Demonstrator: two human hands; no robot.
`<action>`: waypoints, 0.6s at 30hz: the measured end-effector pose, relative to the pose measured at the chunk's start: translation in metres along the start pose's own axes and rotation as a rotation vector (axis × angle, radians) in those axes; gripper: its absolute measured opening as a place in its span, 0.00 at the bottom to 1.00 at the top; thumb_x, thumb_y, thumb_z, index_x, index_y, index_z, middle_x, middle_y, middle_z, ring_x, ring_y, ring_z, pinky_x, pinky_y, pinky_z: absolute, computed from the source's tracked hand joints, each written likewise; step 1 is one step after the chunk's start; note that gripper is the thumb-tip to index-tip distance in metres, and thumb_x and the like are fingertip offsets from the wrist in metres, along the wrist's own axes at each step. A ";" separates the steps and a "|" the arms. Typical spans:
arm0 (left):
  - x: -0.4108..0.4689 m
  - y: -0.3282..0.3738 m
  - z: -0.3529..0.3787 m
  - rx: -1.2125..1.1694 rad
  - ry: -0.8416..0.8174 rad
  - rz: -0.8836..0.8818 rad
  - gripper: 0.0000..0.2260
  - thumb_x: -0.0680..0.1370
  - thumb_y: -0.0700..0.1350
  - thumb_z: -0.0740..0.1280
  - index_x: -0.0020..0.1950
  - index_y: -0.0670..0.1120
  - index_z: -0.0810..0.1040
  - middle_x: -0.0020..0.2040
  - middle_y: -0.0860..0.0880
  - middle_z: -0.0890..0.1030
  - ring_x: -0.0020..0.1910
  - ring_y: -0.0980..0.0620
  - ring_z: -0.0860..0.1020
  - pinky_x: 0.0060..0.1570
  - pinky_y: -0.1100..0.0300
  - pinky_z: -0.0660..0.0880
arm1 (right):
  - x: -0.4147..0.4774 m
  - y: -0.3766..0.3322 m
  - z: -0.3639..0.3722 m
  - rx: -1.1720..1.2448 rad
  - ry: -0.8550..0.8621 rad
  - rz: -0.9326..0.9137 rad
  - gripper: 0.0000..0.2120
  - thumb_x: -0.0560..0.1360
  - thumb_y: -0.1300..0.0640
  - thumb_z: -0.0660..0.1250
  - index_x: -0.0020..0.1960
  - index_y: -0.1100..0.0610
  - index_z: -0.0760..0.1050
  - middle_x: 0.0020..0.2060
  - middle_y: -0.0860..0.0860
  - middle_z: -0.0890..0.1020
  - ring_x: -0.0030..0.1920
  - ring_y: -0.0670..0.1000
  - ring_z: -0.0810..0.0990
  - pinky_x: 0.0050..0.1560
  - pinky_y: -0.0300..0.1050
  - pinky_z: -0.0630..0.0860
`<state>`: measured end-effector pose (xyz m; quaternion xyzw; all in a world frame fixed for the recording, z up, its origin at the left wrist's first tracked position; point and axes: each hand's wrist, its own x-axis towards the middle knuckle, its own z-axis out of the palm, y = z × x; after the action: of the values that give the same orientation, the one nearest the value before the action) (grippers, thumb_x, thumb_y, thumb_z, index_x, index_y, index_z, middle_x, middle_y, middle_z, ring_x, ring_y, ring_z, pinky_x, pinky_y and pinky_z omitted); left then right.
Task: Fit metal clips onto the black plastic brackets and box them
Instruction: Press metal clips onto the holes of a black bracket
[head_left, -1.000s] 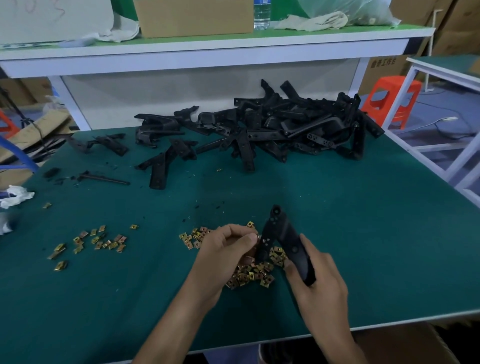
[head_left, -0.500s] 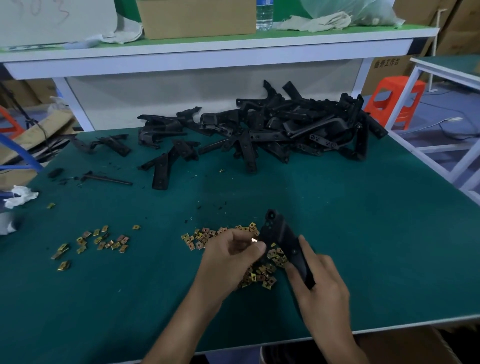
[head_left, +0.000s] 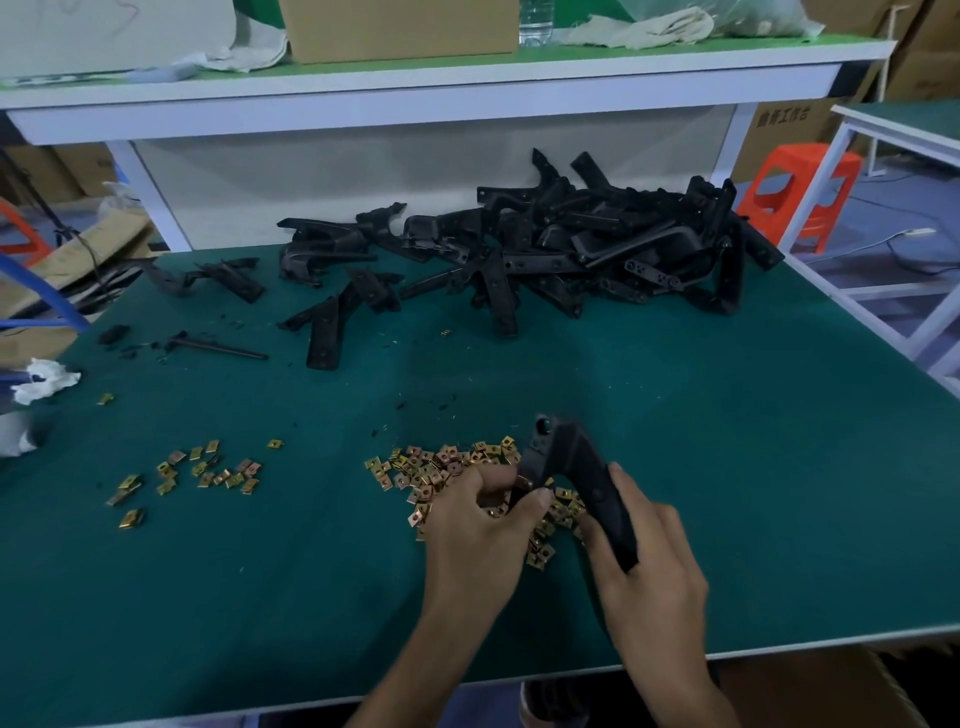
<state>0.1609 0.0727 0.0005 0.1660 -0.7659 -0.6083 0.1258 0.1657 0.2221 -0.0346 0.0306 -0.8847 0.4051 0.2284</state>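
My right hand (head_left: 644, 561) grips the lower arm of a black plastic bracket (head_left: 566, 462), held upright above the green table (head_left: 753, 493). My left hand (head_left: 478, 525) pinches a small metal clip (head_left: 522, 484) against the bracket's inner edge; the clip is mostly hidden by my fingers. Under both hands lies a heap of brass-coloured clips (head_left: 441, 467). A smaller scatter of clips (head_left: 202, 470) lies to the left. A big pile of black brackets (head_left: 571, 249) fills the far side of the table.
Loose brackets (head_left: 327, 332) and black scraps lie at the far left. A white shelf (head_left: 415, 88) above the table carries a cardboard box (head_left: 400, 26). A cardboard box (head_left: 810, 686) sits below the table's near edge. An orange stool (head_left: 795, 192) stands at right.
My left hand has brought the clip from the heap to the bracket's inner edge and now presses against it. My right hand has tipped the bracket slightly.
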 end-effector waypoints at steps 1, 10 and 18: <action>-0.001 0.001 -0.001 0.016 -0.008 0.022 0.08 0.72 0.48 0.78 0.48 0.52 0.83 0.44 0.58 0.85 0.45 0.61 0.82 0.46 0.64 0.79 | 0.000 0.000 0.000 0.014 -0.002 0.017 0.28 0.72 0.58 0.78 0.71 0.51 0.76 0.49 0.47 0.79 0.45 0.48 0.79 0.41 0.46 0.76; 0.050 -0.007 -0.038 0.569 -0.070 0.378 0.08 0.82 0.44 0.66 0.57 0.49 0.84 0.53 0.56 0.84 0.55 0.55 0.78 0.58 0.60 0.70 | 0.004 0.007 -0.001 0.170 -0.036 0.138 0.27 0.75 0.53 0.74 0.73 0.48 0.72 0.50 0.37 0.74 0.50 0.31 0.75 0.47 0.39 0.71; 0.085 -0.006 -0.012 0.844 -0.208 0.390 0.11 0.83 0.49 0.63 0.61 0.49 0.82 0.58 0.47 0.81 0.61 0.45 0.74 0.61 0.52 0.69 | 0.004 0.006 0.001 0.174 -0.037 0.131 0.28 0.75 0.56 0.75 0.73 0.48 0.73 0.50 0.38 0.75 0.51 0.29 0.74 0.48 0.22 0.67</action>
<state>0.0884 0.0257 -0.0034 -0.0062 -0.9715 -0.2225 0.0817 0.1601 0.2263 -0.0371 0.0001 -0.8504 0.4939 0.1816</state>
